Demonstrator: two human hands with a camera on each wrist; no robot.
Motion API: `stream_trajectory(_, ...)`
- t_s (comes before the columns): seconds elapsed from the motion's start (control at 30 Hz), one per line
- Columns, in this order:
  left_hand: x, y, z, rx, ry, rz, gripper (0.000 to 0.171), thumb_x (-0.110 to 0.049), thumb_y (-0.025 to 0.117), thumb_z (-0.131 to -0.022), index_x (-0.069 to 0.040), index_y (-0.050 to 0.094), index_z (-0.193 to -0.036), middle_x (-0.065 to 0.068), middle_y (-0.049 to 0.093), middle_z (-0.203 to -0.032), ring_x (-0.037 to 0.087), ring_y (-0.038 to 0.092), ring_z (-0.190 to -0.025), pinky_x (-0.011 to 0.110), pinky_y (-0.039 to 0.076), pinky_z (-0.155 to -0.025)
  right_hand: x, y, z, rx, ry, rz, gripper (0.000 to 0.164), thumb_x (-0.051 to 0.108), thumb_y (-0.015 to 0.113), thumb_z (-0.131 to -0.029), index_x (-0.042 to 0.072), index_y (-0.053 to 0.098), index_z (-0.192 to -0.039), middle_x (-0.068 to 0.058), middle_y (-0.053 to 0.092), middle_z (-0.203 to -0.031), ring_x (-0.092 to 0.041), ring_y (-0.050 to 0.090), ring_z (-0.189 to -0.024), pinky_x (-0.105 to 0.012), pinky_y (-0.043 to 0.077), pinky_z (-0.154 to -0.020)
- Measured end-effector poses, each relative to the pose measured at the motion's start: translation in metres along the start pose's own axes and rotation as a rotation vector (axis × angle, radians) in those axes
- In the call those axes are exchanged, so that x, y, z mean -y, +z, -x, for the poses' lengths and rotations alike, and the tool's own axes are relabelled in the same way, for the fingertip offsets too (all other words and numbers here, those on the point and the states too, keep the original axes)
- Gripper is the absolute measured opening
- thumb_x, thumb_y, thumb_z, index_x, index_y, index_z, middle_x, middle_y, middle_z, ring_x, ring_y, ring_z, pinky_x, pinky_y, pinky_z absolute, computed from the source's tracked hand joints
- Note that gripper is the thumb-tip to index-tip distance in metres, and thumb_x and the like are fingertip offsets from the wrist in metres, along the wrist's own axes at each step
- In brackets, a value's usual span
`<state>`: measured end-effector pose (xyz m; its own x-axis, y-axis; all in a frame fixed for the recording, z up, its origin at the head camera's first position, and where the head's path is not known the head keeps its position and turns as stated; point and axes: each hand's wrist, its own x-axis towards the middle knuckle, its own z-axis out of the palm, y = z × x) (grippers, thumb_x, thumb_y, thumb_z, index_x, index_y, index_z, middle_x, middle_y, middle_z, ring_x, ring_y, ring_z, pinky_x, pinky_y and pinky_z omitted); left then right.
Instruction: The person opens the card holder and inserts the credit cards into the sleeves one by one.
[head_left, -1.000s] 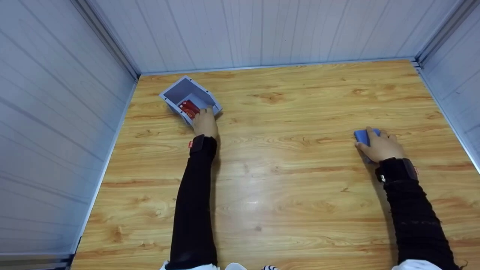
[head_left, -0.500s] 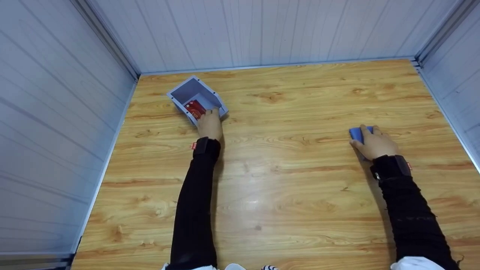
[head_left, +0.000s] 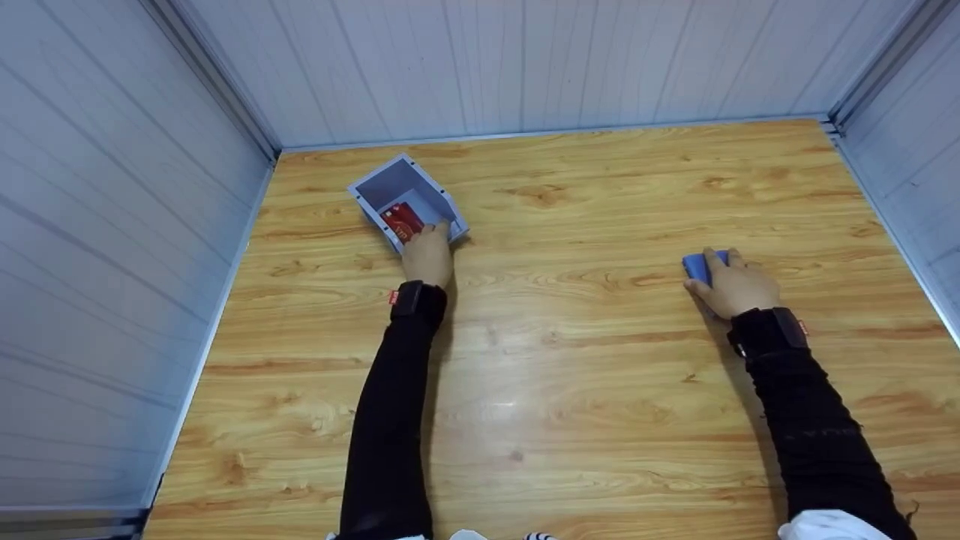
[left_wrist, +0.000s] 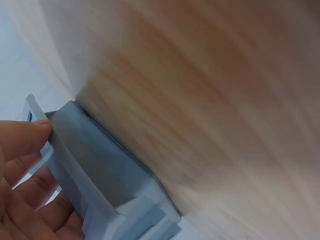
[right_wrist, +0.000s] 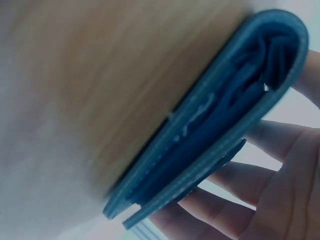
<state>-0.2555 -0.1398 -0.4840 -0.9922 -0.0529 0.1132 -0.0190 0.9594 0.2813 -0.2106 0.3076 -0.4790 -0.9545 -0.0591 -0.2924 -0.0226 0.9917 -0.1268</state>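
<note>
In the head view, my left hand [head_left: 428, 256] pinches the near side of a small grey open-topped box [head_left: 433, 181] at the far left of the table. The left wrist view shows the thumb over the rim of this box [left_wrist: 80, 165] and the other fingers against its outer wall. A red card [head_left: 403, 220] marked VIP lies inside. On the right, my right hand [head_left: 739, 290] holds a folded blue wallet [head_left: 696, 267]. Seen from the right wrist, the wallet [right_wrist: 210, 130] lies fold side up-right, its inner layers showing, with fingers along its outside.
A wood-patterned tabletop [head_left: 540, 337] lies under both hands. Light panelled walls [head_left: 525, 67] bound it at the back, left and right. The box stands near the back left corner.
My left hand and the grey box have shifted to the right, the red card staying inside. My right hand has moved left with the blue wallet, slightly away from the right wall.
</note>
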Motion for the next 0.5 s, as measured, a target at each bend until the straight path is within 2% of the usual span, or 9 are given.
stream_trajectory(0.27, -0.013, 0.001, 0.007, 0.014, 0.059, -0.003, 0.031, -0.012, 0.048, -0.099, -0.007, 0.062, -0.126, 0.02, 0.068, -0.115, 0.04, 0.067, -0.097, 0.053, 0.056, -0.082, 0.014, 0.003, 0.0, -0.014, -0.022, 0.009, 0.082, 0.06, 0.04, -0.098, 0.005, 0.018, -0.156, -0.04, 0.017, -0.152, -0.063, 0.033, -0.127, -0.071, 0.041, -0.093)
stream_trajectory(0.5, -0.022, 0.002, 0.012, 0.054, 0.095, 0.004, 0.037, -0.005, 0.049, -0.097, -0.008, 0.059, -0.132, 0.017, 0.066, -0.123, 0.038, 0.066, -0.103, 0.051, 0.054, -0.088, 0.027, 0.005, 0.0, -0.027, -0.064, 0.026, 0.083, 0.06, 0.041, -0.098, 0.004, 0.02, -0.155, -0.041, 0.02, -0.151, -0.063, 0.034, -0.127, -0.071, 0.04, -0.095)
